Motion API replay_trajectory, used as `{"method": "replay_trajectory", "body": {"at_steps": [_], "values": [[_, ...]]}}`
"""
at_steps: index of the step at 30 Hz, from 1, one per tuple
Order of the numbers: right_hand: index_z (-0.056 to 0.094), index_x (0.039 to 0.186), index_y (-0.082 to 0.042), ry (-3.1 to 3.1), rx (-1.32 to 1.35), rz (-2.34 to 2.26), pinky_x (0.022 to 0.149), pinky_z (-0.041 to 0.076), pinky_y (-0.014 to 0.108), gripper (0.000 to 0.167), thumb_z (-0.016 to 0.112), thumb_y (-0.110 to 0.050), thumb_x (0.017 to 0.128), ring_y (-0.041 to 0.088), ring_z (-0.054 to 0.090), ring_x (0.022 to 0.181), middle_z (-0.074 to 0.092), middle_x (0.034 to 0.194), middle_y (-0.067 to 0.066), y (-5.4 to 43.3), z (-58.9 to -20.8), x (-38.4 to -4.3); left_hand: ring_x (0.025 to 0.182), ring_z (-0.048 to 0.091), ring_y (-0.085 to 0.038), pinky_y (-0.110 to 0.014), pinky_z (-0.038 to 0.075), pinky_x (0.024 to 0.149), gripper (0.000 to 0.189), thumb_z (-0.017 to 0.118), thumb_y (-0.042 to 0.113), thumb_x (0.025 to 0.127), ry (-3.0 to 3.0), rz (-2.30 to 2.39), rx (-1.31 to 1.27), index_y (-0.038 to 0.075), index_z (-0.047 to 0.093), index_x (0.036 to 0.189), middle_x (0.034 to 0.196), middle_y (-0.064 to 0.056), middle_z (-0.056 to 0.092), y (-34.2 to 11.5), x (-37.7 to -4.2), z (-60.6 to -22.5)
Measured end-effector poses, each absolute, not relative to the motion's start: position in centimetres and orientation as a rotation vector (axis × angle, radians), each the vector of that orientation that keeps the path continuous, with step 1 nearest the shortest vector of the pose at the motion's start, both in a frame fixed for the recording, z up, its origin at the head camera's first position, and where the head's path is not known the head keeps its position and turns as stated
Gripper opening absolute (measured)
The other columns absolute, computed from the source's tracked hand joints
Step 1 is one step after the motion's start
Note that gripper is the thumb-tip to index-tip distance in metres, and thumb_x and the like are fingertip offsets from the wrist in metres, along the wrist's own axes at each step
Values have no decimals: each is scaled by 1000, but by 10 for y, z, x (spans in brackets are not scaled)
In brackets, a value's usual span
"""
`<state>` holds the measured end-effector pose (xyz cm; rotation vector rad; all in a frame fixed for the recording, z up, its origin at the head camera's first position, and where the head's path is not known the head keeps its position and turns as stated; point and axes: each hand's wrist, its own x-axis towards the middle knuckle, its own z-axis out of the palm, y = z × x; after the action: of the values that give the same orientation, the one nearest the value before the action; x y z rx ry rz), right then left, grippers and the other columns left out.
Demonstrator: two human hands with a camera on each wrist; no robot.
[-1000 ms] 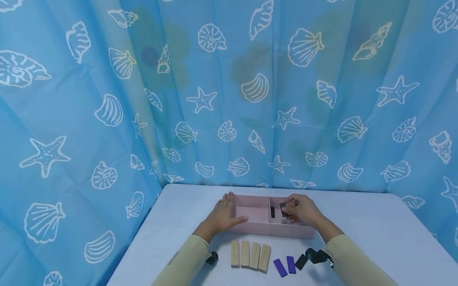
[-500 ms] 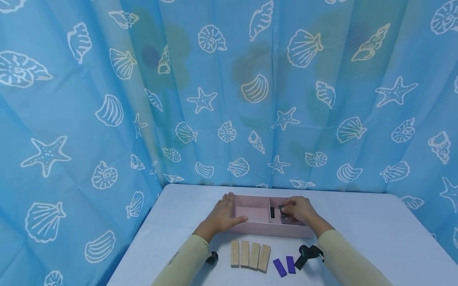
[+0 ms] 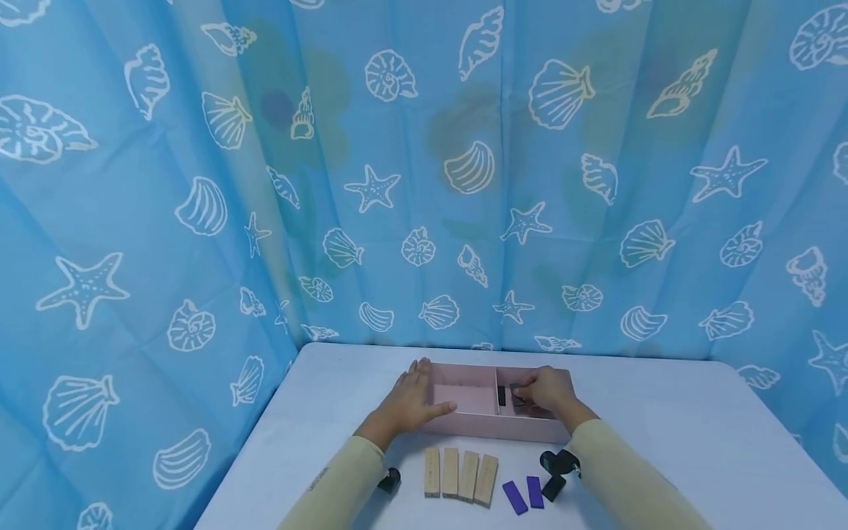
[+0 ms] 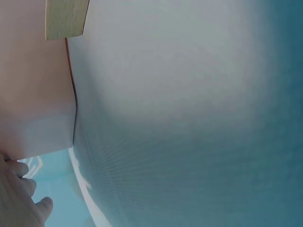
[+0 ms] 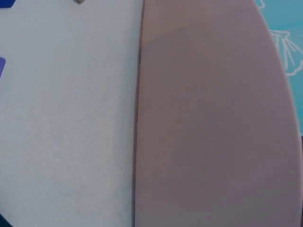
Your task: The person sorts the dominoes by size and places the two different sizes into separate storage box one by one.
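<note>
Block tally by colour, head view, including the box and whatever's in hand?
Natural wood blocks: 4
Purple blocks: 2
Black blocks: 3 (1 on the table, 1 standing in the pink box, 1 in the right hand)
Total visible: 9

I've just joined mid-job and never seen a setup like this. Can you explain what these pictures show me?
There is no machine: a person works with their bare left hand and right hand. The wide picture is taken from the head, looking forward and down. The other two are taken from the wrists: both show mostly a pink box close up and the white table. The right hand does not appear in its own wrist view.

Nearer the person than the box lie four wooden blocks side by side, two purple blocks and a black block. The left hand rests on the box's left end. The right hand holds a dark piece in its grip, inside the right compartment; another dark piece is there, by the divider.
</note>
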<state>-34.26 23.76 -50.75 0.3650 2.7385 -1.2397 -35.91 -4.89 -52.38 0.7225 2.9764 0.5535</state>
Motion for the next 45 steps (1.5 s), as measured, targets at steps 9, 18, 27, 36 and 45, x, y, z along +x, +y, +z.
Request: {"method": "replay_trajectory", "body": {"at_steps": [9,18,27,36,45], "values": [[69,76,-5,2735,330,-1184,59,53,28,10,72,-3,85,20,62,65,64,75,6,236,-517,-349,147,6,-31,-46,11,116,107,50,72,86,2960,580,707,1,10,155,161,-15,11,-51,-357,-522],[69,83,-1,2690,379,-1241,62,56,30,4,69,0,87,24,62,66,64,80,10,235,-521,-349,148,4,-27,-44,10,117,107,48,74,85,2964,560,698,4,8,156,162,-12,8,-48,-357,-523],[68,84,-3,2662,400,-1290,60,53,28,6,66,-1,89,24,62,67,62,81,10,235,-525,-352,147,6,-29,-46,11,117,107,49,73,85,2980,569,709,2,9,155,161,-13,9,-48,-358,-525],[69,73,-7,2700,333,-1278,64,54,29,11,75,-1,81,24,62,65,64,73,9,237,-528,-355,147,4,-29,-46,10,116,109,49,74,85,2999,584,715,2,9,155,161,-15,11,-49,-363,-529],[68,72,-5,2704,322,-1241,63,53,29,12,75,-1,81,24,62,65,63,71,9,234,-525,-351,148,4,-28,-45,10,117,108,51,72,85,2980,613,722,2,9,155,161,-14,10,-50,-362,-530]]}}
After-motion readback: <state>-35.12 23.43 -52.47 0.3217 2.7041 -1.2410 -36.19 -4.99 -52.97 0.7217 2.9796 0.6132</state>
